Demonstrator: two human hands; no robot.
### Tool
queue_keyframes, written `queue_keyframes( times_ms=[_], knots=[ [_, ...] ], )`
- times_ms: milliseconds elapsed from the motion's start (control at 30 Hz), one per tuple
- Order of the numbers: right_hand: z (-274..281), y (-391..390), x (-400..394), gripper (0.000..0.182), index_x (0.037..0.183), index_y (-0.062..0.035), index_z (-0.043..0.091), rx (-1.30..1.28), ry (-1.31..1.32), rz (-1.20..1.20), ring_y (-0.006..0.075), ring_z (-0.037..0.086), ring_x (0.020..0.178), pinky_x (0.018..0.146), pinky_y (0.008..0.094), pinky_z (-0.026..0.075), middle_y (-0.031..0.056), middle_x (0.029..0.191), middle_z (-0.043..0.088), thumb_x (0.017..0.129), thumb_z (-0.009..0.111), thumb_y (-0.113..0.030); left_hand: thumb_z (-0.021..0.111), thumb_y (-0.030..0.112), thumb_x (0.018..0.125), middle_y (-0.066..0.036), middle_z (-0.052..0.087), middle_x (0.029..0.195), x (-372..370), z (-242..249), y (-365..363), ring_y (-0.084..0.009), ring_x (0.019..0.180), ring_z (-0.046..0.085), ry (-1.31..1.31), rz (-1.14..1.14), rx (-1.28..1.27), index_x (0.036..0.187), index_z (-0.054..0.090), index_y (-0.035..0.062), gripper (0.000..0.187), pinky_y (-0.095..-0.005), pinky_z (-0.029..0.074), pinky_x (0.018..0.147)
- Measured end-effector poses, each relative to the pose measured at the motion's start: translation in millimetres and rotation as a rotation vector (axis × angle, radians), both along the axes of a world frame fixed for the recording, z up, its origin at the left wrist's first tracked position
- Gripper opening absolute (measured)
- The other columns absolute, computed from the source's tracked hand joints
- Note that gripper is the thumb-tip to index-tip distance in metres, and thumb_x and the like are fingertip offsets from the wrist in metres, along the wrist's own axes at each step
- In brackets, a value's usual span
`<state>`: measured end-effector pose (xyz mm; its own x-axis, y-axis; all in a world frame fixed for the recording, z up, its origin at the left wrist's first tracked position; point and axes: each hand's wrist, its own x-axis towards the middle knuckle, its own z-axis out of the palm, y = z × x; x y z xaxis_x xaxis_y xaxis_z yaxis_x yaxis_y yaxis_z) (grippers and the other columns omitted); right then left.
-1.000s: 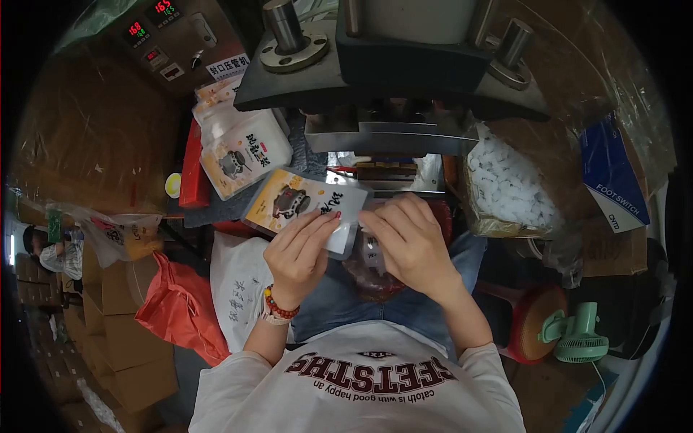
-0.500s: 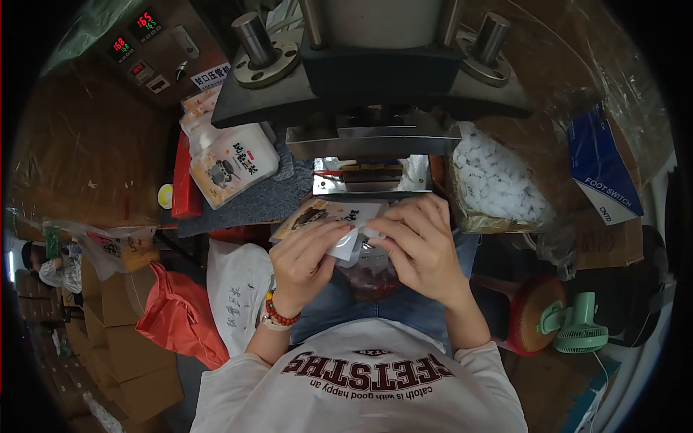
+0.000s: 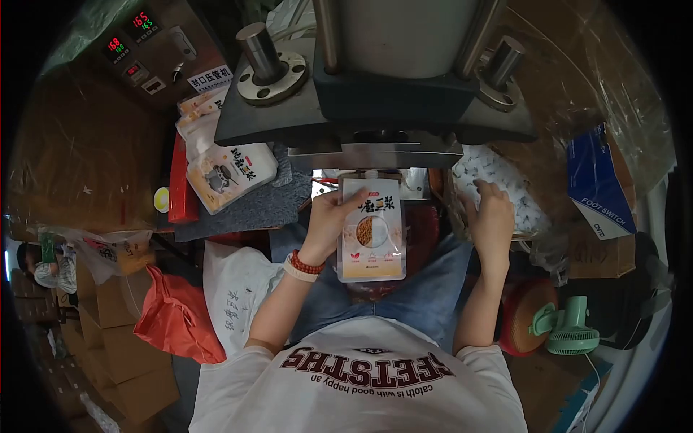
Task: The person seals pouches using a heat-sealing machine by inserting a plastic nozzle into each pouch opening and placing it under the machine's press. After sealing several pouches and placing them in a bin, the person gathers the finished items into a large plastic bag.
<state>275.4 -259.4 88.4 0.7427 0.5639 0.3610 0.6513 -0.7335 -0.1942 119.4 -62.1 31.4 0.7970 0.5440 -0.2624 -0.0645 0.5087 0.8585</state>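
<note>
Nearest the camera lay the person's white printed shirt (image 3: 364, 375) and blue jeans (image 3: 426, 289). Just beyond, over the lap, the left hand (image 3: 328, 220) held a stand-up pouch (image 3: 371, 229) upright, its printed face towards the camera and its top edge tucked in at the mouth of the sealing press (image 3: 375, 108). The fingers of that hand were clamped on the pouch's left edge near the top, thumb in front. To the right, the right hand (image 3: 493, 216) rested in a clear bag of small white sachets (image 3: 505, 191), its fingers curled down among them; whether they had closed on one could not be told.

The pouch looked light, thin and flexible, with a glossy film that was likely to be slippery; it appeared flat and probably sagged or buckled if gripped low. A pinch along a side seam near the top, where the film was stiffest, seemed the soundest hold, keeping the mouth flat and straight.

To the left on the floor sat a white sack (image 3: 238, 289) and an orange plastic bag (image 3: 177, 314). Farther off, on the desk (image 3: 249, 206), a stack of matching pouches (image 3: 227, 169) lay on a grey mat beside a red tray (image 3: 177, 180). At the far left, a control panel (image 3: 137, 36) showed lit digits; at the right stood a blue foot-switch box (image 3: 599, 184) and, nearer, a green fan (image 3: 570, 328).
</note>
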Motion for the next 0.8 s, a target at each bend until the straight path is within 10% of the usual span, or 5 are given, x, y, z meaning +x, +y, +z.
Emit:
queue_keyframes(
  times_ms=[267,367,467,733,800],
  knots=[
    [-29,-7,16,0.024,0.104,0.0051,0.062,0.169,0.256,0.102,0.0381,0.062,0.083,0.072,0.0444,0.049,0.0229,0.09,0.063,0.082,0.062,-0.004,0.07,0.016,0.086,-0.01,0.07,0.084,-1,-2,12,-0.0125,0.072,0.067,0.079,0.01,0.045,0.092,0.068,-0.0046,0.021,-0.0244,0.052,0.063],
    [-22,-16,16,0.026,0.106,0.0055,0.06,0.222,0.404,0.113,0.0354,0.063,0.08,0.072,0.0401,0.05,0.0219,0.086,0.064,0.081,0.062,0.0,0.067,0.029,0.086,-0.013,0.063,0.119,-35,11,47,-0.0285,0.107,0.061,0.521,0.333,0.963,0.12,0.06,0.0017,0.044,-0.0405,0.047,0.088],
    [-24,-20,13,0.024,0.107,0.0034,0.061,0.291,0.544,0.05,0.0315,0.061,0.075,0.071,0.0358,0.049,0.0198,0.088,0.063,0.084,0.062,-0.002,0.051,0.053,0.089,-0.011,0.031,0.151,-80,-9,99,-0.0298,0.141,0.022,1.06,0.305,1.639,0.14,0.039,0.0056,0.07,-0.0587,0.009,0.111],
    [11,0,-29,0.034,0.129,-0.0025,0.047,0.633,0.646,0.318,0.0158,0.057,0.083,0.076,0.0297,0.046,0.011,0.096,0.064,0.095,0.048,-0.004,0.061,-0.005,0.069,-0.009,0.066,0.114,-130,-9,46,-0.0264,0.107,0.063,0.582,0.108,1.762,0.12,0.063,0.0117,0.054,-0.0342,0.05,0.089],
    [24,4,-53,0.036,0.128,-0.0027,0.043,0.665,0.837,0.569,0.0117,0.049,0.085,0.083,0.025,0.042,0.0114,0.118,0.057,0.092,0.044,0.005,0.058,-0.004,0.07,-0.008,0.069,0.108,-122,1,33,-0.0258,0.103,0.065,0.468,0.221,1.172,0.107,0.069,0.0086,0.041,-0.0354,0.05,0.088]
  ],
)
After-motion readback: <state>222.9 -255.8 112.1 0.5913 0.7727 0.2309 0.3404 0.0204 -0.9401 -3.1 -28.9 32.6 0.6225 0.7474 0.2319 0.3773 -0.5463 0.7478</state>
